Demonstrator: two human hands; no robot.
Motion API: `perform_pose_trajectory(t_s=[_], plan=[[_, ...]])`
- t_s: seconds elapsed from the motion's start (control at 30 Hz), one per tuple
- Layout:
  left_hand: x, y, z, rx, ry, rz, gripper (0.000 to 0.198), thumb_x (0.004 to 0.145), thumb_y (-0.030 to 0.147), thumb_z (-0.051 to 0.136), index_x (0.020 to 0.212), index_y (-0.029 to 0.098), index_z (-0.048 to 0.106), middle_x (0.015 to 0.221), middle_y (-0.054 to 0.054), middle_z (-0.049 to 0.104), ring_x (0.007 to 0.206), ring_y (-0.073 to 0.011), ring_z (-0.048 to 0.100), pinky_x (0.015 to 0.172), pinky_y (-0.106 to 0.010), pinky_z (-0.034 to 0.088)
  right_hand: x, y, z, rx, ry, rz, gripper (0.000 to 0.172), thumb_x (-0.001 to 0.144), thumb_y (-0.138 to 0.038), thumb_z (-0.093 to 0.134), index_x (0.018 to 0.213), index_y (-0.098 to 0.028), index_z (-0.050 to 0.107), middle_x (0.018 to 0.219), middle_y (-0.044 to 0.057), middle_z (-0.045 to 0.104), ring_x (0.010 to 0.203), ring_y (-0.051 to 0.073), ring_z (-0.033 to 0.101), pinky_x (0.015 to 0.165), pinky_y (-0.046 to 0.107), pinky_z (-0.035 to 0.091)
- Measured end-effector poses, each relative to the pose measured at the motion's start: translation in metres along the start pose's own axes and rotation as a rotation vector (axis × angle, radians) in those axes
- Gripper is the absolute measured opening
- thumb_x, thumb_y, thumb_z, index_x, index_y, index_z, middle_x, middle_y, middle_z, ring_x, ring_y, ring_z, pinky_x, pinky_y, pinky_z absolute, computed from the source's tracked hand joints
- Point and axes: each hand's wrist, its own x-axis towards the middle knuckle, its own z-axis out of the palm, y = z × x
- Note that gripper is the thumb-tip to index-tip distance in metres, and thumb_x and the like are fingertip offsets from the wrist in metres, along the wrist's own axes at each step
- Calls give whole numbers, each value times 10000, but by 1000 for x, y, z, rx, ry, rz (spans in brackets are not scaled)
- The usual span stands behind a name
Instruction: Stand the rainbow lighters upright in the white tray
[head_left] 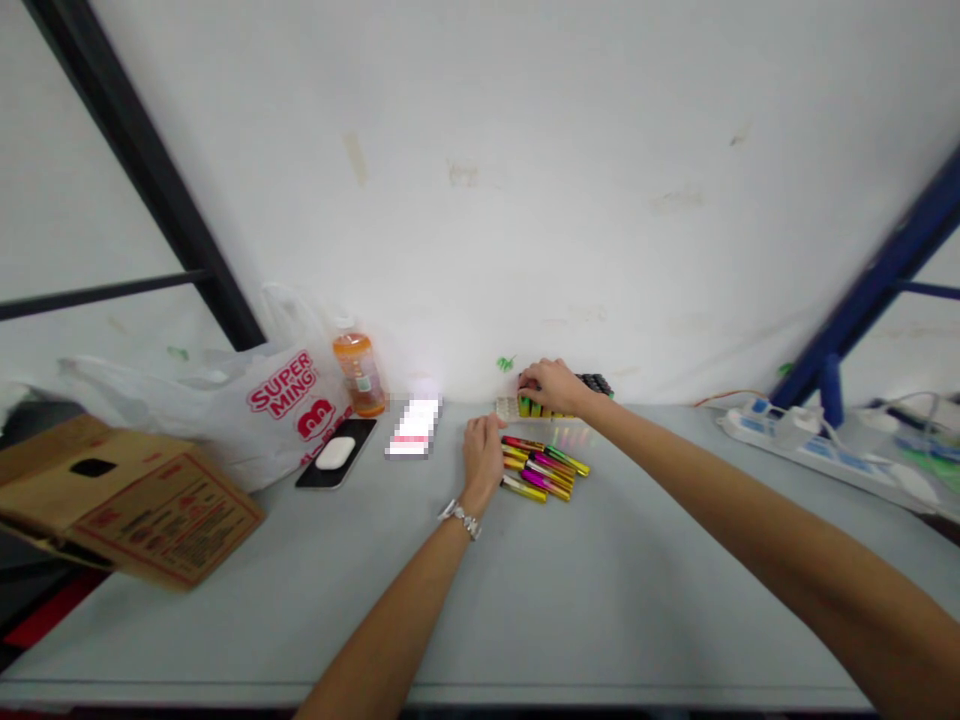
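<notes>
My right hand (553, 385) reaches over a clear holed tray (508, 408) by the wall. Its fingers are pinched at the tray's left part, apparently on a slim tube with a dark end; the fingers mostly hide it. Upright tubes with black tops (598, 383) fill the tray's right side, partly behind that hand. My left hand (484, 455), with a bracelet at the wrist, is curled by the tray's front left corner and seems to grip its edge. Just right of this hand lies a loose pile of shiny yellow, pink and green tubes (547, 470).
Left on the grey table (637, 620) are a cardboard box (165, 510), a plastic bag (247, 410), an orange bottle (360, 375), a dark phone (360, 440) under a white case (335, 453), and a bright blurred screen (414, 428). A power strip (825, 460) lies right.
</notes>
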Motion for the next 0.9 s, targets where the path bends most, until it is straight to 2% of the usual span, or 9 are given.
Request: perform_pose_trajectory(t_s=[0.17,0.33,0.4,0.57,0.7,0.8,0.83,0.9], plan=[[-1,-1,1,9,-26,-33,343,957,335,328,776,215,595,886,-55,606,949,-219,566,922,-369,422,-1,1,2,-17,-12,27,215,918,-348,588,983,-200,729,948,81,692,967,238,550,827,340,337],[-2,-2,3,3,-56,-24,331,959,331,328,783,212,581,880,-58,594,946,-221,561,923,-370,424,-16,-3,3,-97,89,23,271,938,-359,545,1002,-202,756,1123,137,609,1091,284,460,881,385,345],[-3,-1,4,-2,-65,-18,338,965,342,319,788,211,575,882,-58,589,942,-218,558,924,-367,426,-24,-7,4,-119,112,-11,312,959,-358,498,1065,-209,751,1185,145,576,1134,295,426,911,406,341],[-8,3,6,33,-103,9,341,977,347,293,820,207,562,905,-66,579,953,-220,546,939,-376,413,-45,-12,13,-194,137,-22,425,977,-356,428,1339,-210,597,1390,166,464,1310,339,306,1012,472,298],[-11,5,7,110,-148,68,322,979,323,293,839,212,561,919,-63,582,968,-214,547,937,-368,422,-54,-9,28,-124,143,9,577,948,-419,468,1474,-185,426,1559,185,267,1418,364,187,1067,529,272],[-12,5,8,153,-138,77,316,983,327,298,845,209,557,920,-64,586,969,-214,554,933,-372,429,-57,-8,35,51,270,68,694,915,-442,505,1530,-187,308,1591,181,189,1434,351,186,1085,539,284],[-12,5,8,160,-136,71,316,985,333,301,850,207,558,928,-67,590,973,-215,556,935,-376,430,-60,-8,36,112,347,100,685,909,-427,512,1523,-191,321,1581,179,215,1427,342,212,1094,536,285],[-12,6,8,171,-136,59,319,986,343,306,857,204,562,950,-74,597,989,-222,558,940,-389,427,-68,-8,37,227,506,153,559,899,-372,519,1426,-191,472,1497,175,362,1378,318,315,1100,512,300]])
